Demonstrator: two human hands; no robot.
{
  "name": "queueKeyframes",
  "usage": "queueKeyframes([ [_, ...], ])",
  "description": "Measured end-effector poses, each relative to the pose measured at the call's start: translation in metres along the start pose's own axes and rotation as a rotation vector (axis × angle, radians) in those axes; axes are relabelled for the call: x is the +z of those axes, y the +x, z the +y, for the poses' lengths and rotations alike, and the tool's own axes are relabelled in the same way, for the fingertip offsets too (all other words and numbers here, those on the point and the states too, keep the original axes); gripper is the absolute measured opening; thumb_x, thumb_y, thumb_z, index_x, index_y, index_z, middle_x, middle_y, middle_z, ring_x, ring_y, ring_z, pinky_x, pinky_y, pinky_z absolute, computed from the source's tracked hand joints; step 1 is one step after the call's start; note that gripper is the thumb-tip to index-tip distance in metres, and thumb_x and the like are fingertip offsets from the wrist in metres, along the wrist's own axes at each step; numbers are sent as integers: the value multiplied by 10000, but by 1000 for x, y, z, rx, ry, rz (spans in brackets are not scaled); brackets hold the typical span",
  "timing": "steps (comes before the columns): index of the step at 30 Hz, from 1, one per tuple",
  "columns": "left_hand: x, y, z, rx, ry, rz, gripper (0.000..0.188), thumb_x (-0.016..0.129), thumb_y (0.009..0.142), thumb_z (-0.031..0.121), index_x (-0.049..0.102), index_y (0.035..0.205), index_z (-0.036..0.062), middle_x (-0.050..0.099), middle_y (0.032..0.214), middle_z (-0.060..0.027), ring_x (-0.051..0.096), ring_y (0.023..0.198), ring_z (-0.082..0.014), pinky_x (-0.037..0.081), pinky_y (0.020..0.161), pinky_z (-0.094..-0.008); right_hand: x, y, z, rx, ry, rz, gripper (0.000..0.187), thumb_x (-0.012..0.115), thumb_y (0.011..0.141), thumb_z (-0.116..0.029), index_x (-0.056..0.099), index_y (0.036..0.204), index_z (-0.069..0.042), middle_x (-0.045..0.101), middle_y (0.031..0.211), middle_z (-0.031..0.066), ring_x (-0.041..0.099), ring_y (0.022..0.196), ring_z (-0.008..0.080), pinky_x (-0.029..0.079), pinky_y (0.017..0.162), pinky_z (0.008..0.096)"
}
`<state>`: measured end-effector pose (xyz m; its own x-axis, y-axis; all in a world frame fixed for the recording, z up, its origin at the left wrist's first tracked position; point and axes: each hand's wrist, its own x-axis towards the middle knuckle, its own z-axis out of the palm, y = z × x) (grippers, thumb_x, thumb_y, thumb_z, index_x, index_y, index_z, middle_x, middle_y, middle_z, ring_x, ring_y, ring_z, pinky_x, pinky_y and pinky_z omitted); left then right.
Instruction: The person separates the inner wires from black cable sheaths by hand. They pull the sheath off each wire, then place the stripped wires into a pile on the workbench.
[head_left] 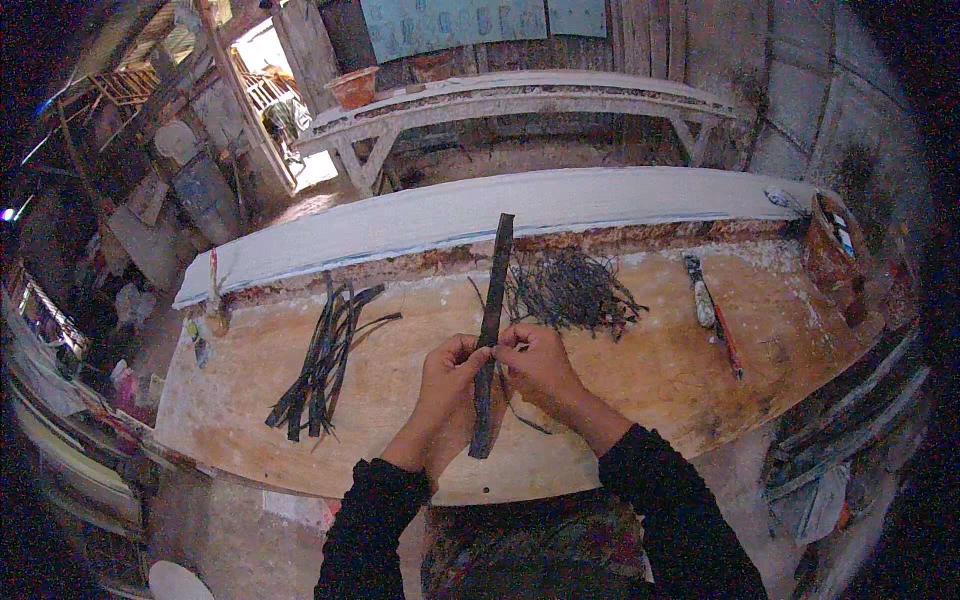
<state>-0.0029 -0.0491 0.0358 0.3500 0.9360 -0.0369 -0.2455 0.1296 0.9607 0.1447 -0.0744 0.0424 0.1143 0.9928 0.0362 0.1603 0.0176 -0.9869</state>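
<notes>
Above the wooden tabletop, a long flat black strip stands nearly upright in front of me. My left hand pinches its lower half between thumb and fingers. My right hand is closed in a pinch at the strip's right edge, close against the left fingertips. A thin dark strand trails below the right hand; whether it is joined to the strip is hidden. Several similar black strips lie in a loose bundle to the left. Beyond my right hand is a tangled heap of thin dark shreds.
A knife-like tool with a pale, worn handle and a red pen-like stick lie to the right. A brown container stands at the right end. A long white board borders the far edge; behind stands a white bench.
</notes>
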Motion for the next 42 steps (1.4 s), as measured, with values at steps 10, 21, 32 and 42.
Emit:
queueKeyframes([
  [10,-12,9,-22,26,-33,-79,84,551,865,48,568,936,8,603,801,-46,563,695,-101,460,623,-238,2,0,8,-135,-11,-16,146,644,779,-136,586,776,-2,592,641,71,585,538,143,463,467,284],
  [21,-10,14,-29,75,36,-80,138,546,822,37,602,941,-5,497,1022,-84,499,987,-174,408,864,-287,2,-9,-6,-5,123,-47,76,596,776,-45,528,752,-22,523,659,13,481,567,77,364,471,231],
  [32,-2,3,-14,-76,-248,-128,147,541,840,78,569,969,12,543,970,-84,538,933,-177,430,848,-288,-1,12,24,-172,-146,-7,139,636,716,-144,595,719,-11,579,667,74,555,597,167,448,558,318],
  [42,-57,8,26,214,-503,-105,182,527,863,156,552,991,29,594,984,-90,570,872,-189,471,785,-331,-8,13,19,-72,-198,-75,163,626,666,-164,624,694,-4,593,620,55,544,560,132,442,527,301],
])
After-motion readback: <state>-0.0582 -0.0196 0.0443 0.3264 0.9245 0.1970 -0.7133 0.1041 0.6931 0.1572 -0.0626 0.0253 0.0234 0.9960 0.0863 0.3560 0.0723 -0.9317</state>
